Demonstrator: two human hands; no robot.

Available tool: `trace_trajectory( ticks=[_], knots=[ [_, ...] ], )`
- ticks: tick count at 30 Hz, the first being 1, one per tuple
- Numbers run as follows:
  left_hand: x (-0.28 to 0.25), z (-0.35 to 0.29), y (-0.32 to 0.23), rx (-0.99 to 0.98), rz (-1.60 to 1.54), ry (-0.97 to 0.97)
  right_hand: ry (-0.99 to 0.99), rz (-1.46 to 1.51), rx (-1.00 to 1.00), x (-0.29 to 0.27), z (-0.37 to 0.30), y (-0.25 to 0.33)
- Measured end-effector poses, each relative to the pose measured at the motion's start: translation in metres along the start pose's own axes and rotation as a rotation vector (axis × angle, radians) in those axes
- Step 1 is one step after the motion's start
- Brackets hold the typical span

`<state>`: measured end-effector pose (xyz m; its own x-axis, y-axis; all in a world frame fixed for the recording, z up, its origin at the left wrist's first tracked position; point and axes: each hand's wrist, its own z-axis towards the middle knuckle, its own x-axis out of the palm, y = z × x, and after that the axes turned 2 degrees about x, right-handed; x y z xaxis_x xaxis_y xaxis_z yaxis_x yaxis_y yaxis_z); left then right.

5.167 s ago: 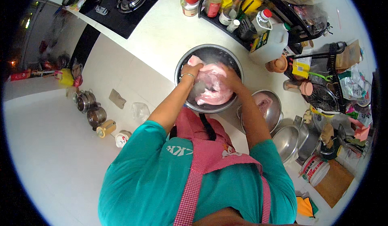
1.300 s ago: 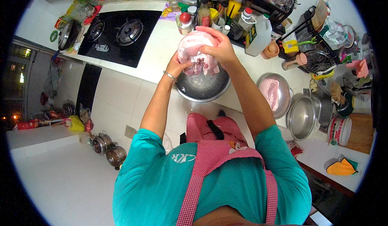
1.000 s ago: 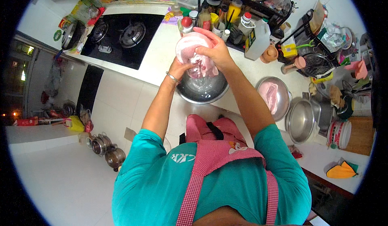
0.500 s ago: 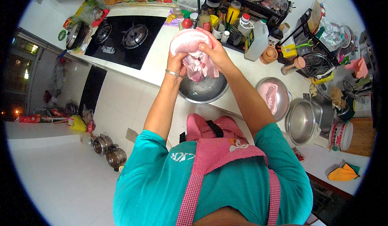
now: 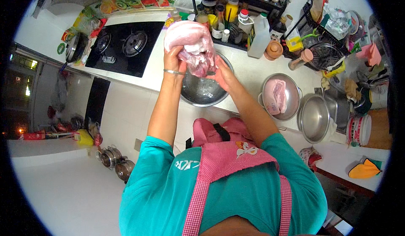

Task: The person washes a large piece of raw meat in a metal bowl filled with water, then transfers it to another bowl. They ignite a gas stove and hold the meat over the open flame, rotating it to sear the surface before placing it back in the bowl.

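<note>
Right hand [image 5: 225,74] slid down the pork slab [image 5: 190,35] (upper centre), fingers loosely spread, so left hand [image 5: 173,61], clamped on, probably carries most weight.

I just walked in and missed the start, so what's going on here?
A person's left hand has a big piece of raw meat in its grip, the lower end over a metal basin. The right hand is at the meat's lower right edge; whether it grips is hard to tell. A second piece lies in a metal bowl to the right.
</note>
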<state>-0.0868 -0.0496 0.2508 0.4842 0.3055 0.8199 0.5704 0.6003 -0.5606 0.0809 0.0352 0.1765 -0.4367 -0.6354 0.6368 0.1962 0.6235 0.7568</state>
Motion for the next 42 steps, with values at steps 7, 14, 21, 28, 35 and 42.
trace_trajectory(
  ticks=[7,14,21,28,35,42],
  knots=[
    [0.007,-0.014,0.024,-0.003,0.059,0.026,-0.096,0.572,0.072,0.031,0.01,-0.021],
    [-0.008,-0.031,0.048,-0.121,-0.096,-0.07,-0.174,0.689,-0.122,0.025,0.032,-0.043],
    [-0.014,-0.034,0.049,-0.137,-0.087,-0.081,-0.378,0.679,-0.05,0.04,0.03,-0.034],
    [-0.009,-0.033,0.043,-0.174,-0.067,-0.101,-0.249,0.662,-0.17,0.034,0.034,-0.033],
    [-0.006,-0.032,0.04,-0.169,-0.024,-0.072,-0.346,0.616,-0.144,0.009,0.046,-0.05],
    [-0.014,-0.029,0.044,-0.159,0.006,-0.089,-0.38,0.52,-0.083,0.014,0.038,-0.043]
  ],
)
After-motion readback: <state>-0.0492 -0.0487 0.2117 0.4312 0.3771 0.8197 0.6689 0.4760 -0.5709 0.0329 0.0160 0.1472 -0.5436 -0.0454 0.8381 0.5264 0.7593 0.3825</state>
